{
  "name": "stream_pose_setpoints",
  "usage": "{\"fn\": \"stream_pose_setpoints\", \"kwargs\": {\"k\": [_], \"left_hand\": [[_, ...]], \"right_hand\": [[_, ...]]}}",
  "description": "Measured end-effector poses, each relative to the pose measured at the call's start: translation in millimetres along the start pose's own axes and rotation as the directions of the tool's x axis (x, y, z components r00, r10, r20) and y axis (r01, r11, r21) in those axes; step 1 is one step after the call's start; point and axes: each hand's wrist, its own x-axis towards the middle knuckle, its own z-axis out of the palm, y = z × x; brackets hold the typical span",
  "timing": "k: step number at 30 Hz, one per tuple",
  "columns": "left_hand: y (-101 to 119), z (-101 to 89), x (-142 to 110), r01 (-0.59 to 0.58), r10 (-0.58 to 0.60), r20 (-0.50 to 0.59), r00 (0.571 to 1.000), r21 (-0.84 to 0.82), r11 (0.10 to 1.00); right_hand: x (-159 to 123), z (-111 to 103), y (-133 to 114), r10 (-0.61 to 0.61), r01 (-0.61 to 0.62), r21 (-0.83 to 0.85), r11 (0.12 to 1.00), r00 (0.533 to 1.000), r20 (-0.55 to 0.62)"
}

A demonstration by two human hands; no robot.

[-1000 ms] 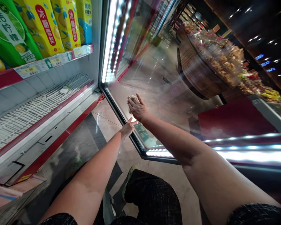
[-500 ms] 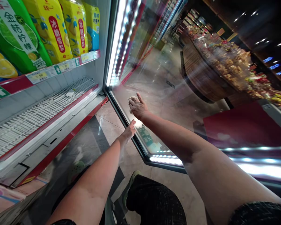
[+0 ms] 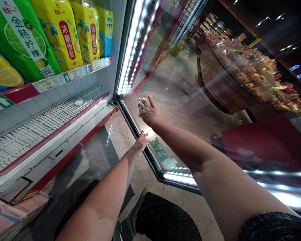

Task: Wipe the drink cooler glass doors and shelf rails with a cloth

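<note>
My right hand (image 3: 147, 111) presses a crumpled pale cloth (image 3: 142, 101) against the inside of the open glass fridge door (image 3: 190, 100); its fingers are curled over the cloth. My left hand (image 3: 140, 143) reaches to the door's dark frame (image 3: 140, 140) lower down, fingers stretched out and apart, touching the edge. Both arms are extended forward from a crouch.
The open fridge (image 3: 65, 100) on the left has a bare white wire shelf (image 3: 40, 127) and an upper shelf of green, yellow and blue drink cartons (image 3: 62, 33). A lit LED strip (image 3: 132, 47) runs up the door frame. Shop displays (image 3: 240, 70) show through the glass. Tiled floor (image 3: 102, 150) lies below.
The view has shifted slightly down and left. My right hand with the cloth stays on the glass, and my left hand has opened its fingers a little on the frame.
</note>
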Motion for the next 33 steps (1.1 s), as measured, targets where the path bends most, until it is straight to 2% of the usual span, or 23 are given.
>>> {"fn": "stream_pose_setpoints", "kwargs": {"k": [6,12,17,22,28,33], "left_hand": [[0.4,3.2,-1.0,0.011,-0.011,0.004,1.0,-0.007,1.0],[6.5,3.1,-5.5,0.015,-0.015,0.03,0.999,-0.001,1.0],[7.6,2.1,-6.4,0.021,-0.02,0.028,0.999,-0.03,0.999],[6.7,4.3,-1.5,0.033,-0.034,-0.012,0.999,-0.031,0.999],[7.8,5.5,1.4,0.066,-0.066,-0.014,0.998,-0.011,0.998],[5.5,3.4,1.8,0.065,-0.065,0.014,0.998,-0.02,0.998]], "right_hand": [[10.6,-0.3,-2.2,-0.045,0.051,-0.046,0.998,0.992,0.121],[22.3,7.4,-2.3,0.019,-0.017,-0.048,0.999,0.999,0.044],[34.1,14.1,1.2,-0.039,0.043,-0.054,0.998,0.995,0.087],[53.6,12.6,5.2,0.001,0.0,-0.056,0.998,1.0,0.025],[66.6,20.2,1.4,-0.018,0.023,-0.066,0.998,0.997,0.075],[81.3,22.5,1.1,0.02,-0.018,-0.046,0.999,0.998,0.053]]}}
